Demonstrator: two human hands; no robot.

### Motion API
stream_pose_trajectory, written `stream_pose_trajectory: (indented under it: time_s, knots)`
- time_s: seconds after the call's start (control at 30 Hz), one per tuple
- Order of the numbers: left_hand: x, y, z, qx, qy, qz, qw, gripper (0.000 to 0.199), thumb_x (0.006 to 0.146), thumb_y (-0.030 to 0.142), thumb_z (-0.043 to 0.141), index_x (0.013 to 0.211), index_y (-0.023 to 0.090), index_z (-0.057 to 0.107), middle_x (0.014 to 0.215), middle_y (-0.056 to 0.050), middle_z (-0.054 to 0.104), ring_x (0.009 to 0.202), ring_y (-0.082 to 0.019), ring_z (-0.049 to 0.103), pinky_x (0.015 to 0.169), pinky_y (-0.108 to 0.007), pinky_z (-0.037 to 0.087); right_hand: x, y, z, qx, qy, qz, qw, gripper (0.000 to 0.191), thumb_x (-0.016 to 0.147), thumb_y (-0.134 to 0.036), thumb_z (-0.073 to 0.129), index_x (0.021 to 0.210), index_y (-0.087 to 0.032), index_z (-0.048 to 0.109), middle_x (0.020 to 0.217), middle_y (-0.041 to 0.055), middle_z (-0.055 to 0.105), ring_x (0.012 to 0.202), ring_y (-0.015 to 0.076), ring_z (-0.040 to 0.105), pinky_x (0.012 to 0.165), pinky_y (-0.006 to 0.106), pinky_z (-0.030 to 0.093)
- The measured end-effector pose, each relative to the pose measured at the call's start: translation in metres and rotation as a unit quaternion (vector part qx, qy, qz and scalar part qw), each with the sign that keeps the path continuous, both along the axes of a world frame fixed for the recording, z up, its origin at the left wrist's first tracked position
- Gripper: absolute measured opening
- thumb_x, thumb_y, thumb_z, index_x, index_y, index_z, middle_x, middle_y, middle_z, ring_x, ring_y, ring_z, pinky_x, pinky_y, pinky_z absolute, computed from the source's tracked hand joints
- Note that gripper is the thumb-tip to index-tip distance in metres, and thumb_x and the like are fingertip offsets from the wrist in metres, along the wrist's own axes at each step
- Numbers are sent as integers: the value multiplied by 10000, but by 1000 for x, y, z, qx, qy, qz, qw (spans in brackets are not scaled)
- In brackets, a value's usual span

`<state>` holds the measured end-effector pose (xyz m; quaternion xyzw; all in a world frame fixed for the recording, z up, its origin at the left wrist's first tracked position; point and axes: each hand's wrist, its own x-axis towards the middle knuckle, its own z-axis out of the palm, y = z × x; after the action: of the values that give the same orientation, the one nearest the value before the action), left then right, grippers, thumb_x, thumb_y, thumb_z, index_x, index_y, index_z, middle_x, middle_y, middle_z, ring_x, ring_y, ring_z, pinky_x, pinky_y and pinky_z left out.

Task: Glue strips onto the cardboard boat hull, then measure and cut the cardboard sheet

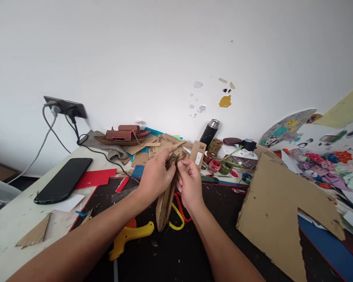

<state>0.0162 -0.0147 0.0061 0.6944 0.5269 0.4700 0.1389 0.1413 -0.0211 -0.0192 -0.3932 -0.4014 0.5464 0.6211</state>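
Observation:
Between my hands is a narrow cardboard boat hull (164, 205), its pointed near end tilted down toward the dark mat. My left hand (155, 172) closes around the hull's far part from the left. With thumb and finger pinched, my right hand (190, 182) grips the far end at its right edge. My fingers partly hide that end. Scissors (176, 219) with yellow and red handles lie just beneath the hull. To the left of its near tip rests a yellow glue gun (131, 235).
A black phone (64, 180) lies on the left. Cardboard scraps (141, 158) and a brown model boat (120, 135) sit by the wall. Behind my right hand are paint jars (214, 165) and a black flask (209, 133). A large cardboard sheet (270, 207) leans at right.

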Motion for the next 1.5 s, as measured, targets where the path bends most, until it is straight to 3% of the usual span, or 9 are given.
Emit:
stream_pose_trajectory:
  time_s: [0.2, 0.5, 1.5]
  knots:
    - [0, 1, 1, -27, -38, -11, 999, 383, 923, 151, 614, 1295, 215, 676, 890, -5, 714, 784, -195, 680, 740, -306, 497, -1, -1, 0, 0, -6, 0, 1000, 477, 789, -611, 880, 883, -246, 587, 463, -158, 374, 364, 57, 277, 333, 146, 187]
    - [0, 2, 0, -25, -71, -23, 997, 382, 909, 142, 623, 1281, 219, 664, 784, 35, 608, 703, -175, 614, 668, -294, 410, -1, -2, 3, 4, -9, -9, 1000, 494, 764, -615, 896, 879, -239, 596, 456, -157, 395, 363, 56, 287, 316, 139, 213]
    - [0, 5, -2, -34, -71, -28, 996, 382, 892, 137, 622, 1263, 212, 675, 791, 28, 626, 734, -183, 618, 673, -295, 410, -1, -2, 4, 8, -20, -14, 1000, 450, 795, -586, 878, 864, -243, 595, 465, -151, 386, 368, 63, 294, 312, 143, 232]
